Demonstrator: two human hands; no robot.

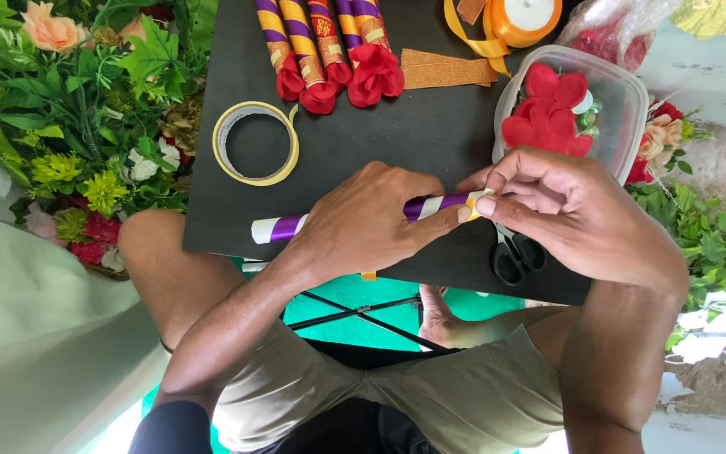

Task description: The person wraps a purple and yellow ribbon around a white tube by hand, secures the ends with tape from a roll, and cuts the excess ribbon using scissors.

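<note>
A white stick wound with purple ribbon [279, 227] lies across the near part of a small dark table [355, 134]. My left hand [371, 223] is wrapped around its middle. My right hand [560, 206] pinches the stick's right end, where a bit of yellow tape or ribbon shows between the fingertips. Black-handled scissors [516, 254] lie on the table just under my right hand.
A roll of yellowish tape [255, 143] lies left of centre. Several finished sticks with red fabric flowers [329, 50] lie at the far edge, beside an orange ribbon spool [524, 18]. A clear tub [623, 101] holds red flowers. Artificial flowers and leaves [77, 109] crowd the left side.
</note>
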